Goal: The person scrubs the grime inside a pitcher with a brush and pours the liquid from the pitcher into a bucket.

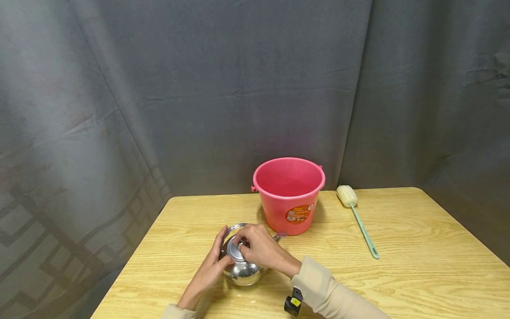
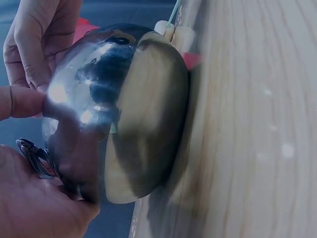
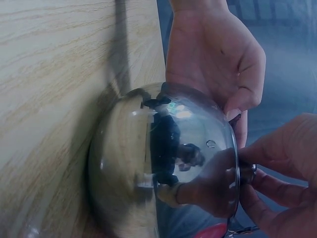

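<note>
A shiny round metal kettle [image 1: 244, 275] stands on the table near its front. My left hand [image 1: 211, 265] holds the kettle's left side, its thumb resting by the edge of the lid [image 1: 235, 253]. From the right, my right hand [image 1: 260, 246] pinches the dark knob [image 3: 247, 171] on top of that lid. In the right wrist view the lid sits on the kettle's rim. The hoop handle [image 1: 236, 226] stands up beside my left fingers. A short spout [image 1: 277, 237] with a reddish tip points towards the back right, partly behind my right hand.
A pink bucket [image 1: 275, 208] with an orange label stands just behind the kettle. To its right lies a long-handled sponge brush [image 1: 363, 231], its cream head [image 1: 347, 195] towards the back. A dark curtain [image 1: 255, 97] hangs behind the wooden table [image 1: 418, 266].
</note>
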`<state>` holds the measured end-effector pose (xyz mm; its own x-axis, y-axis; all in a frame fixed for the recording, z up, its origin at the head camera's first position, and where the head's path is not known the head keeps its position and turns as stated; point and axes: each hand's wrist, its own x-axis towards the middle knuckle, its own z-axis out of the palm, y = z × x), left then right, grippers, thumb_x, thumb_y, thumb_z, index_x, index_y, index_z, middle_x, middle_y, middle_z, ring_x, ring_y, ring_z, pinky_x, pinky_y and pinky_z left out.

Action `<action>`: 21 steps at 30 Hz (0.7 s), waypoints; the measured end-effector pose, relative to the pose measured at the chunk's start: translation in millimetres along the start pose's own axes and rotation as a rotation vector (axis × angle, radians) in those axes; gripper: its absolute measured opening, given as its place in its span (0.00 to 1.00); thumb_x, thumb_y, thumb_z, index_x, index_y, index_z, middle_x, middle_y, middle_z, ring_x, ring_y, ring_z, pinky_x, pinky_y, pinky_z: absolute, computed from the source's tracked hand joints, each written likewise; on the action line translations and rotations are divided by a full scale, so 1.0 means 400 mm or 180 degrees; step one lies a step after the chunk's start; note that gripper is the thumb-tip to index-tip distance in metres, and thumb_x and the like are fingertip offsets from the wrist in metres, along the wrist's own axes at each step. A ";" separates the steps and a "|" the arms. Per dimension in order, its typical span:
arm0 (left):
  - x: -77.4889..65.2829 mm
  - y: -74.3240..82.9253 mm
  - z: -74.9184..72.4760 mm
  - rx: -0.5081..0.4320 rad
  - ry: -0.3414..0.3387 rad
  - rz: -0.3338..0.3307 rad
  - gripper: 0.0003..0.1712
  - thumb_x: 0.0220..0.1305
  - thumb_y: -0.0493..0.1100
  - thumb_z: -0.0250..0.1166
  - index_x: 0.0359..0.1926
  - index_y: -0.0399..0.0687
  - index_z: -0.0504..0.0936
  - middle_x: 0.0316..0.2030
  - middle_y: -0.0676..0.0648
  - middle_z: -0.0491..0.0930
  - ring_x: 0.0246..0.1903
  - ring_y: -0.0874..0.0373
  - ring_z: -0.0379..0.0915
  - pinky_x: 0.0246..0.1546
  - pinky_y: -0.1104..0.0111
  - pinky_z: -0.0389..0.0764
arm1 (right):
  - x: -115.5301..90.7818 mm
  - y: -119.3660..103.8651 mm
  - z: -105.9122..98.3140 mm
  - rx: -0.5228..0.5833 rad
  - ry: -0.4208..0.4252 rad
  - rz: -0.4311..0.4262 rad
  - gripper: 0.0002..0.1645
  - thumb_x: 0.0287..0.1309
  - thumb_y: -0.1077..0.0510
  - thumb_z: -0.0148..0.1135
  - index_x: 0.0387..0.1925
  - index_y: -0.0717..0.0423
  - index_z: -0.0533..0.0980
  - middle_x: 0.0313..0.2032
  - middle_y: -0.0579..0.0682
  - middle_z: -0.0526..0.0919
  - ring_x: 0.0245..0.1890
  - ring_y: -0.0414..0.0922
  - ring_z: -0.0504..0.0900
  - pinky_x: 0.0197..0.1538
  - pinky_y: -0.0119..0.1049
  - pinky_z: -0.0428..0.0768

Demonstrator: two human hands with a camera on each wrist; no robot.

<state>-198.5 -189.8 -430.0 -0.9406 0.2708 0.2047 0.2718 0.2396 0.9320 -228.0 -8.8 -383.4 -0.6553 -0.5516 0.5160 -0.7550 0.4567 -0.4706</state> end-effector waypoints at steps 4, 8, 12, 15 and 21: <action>0.000 0.001 0.001 0.0012 0.0015 -0.0010 0.50 0.56 0.36 0.59 0.76 0.42 0.42 0.74 0.35 0.41 0.71 0.36 0.32 0.67 0.42 0.37 | -0.001 0.000 0.000 0.0009 -0.0005 0.0020 0.10 0.43 0.71 0.64 0.29 0.57 0.84 0.28 0.45 0.83 0.28 0.34 0.76 0.29 0.22 0.73; 0.000 0.000 0.002 0.0011 0.0014 0.0003 0.51 0.56 0.36 0.59 0.76 0.41 0.41 0.74 0.34 0.40 0.71 0.36 0.32 0.67 0.42 0.37 | -0.002 0.001 -0.001 0.0009 -0.0002 0.0011 0.11 0.43 0.71 0.64 0.29 0.57 0.84 0.29 0.46 0.83 0.29 0.35 0.76 0.30 0.23 0.74; 0.000 -0.002 0.003 0.0002 0.0006 0.0017 0.51 0.55 0.35 0.59 0.76 0.41 0.41 0.74 0.33 0.40 0.71 0.36 0.33 0.67 0.42 0.37 | -0.002 0.001 -0.002 0.0032 -0.0001 -0.0007 0.11 0.42 0.72 0.63 0.30 0.58 0.84 0.30 0.47 0.84 0.30 0.36 0.78 0.32 0.23 0.75; 0.000 -0.003 0.003 -0.0003 0.0002 0.0020 0.52 0.55 0.35 0.59 0.76 0.40 0.41 0.74 0.33 0.40 0.71 0.36 0.33 0.67 0.42 0.37 | -0.003 0.001 -0.003 0.0048 -0.0004 -0.0018 0.12 0.42 0.72 0.63 0.30 0.58 0.84 0.30 0.47 0.84 0.30 0.37 0.79 0.32 0.23 0.76; 0.000 -0.002 0.004 0.0013 0.0008 0.0031 0.52 0.54 0.34 0.59 0.76 0.40 0.41 0.74 0.33 0.40 0.71 0.36 0.33 0.67 0.42 0.37 | -0.003 0.002 -0.004 0.0021 -0.0018 -0.0025 0.12 0.41 0.72 0.62 0.29 0.58 0.84 0.30 0.47 0.84 0.30 0.37 0.78 0.31 0.23 0.75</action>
<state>-198.6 -188.4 -431.3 -0.9384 0.2708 0.2146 0.2819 0.2408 0.9287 -228.0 -6.9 -383.2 -0.6491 -0.5591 0.5158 -0.7600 0.4478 -0.4711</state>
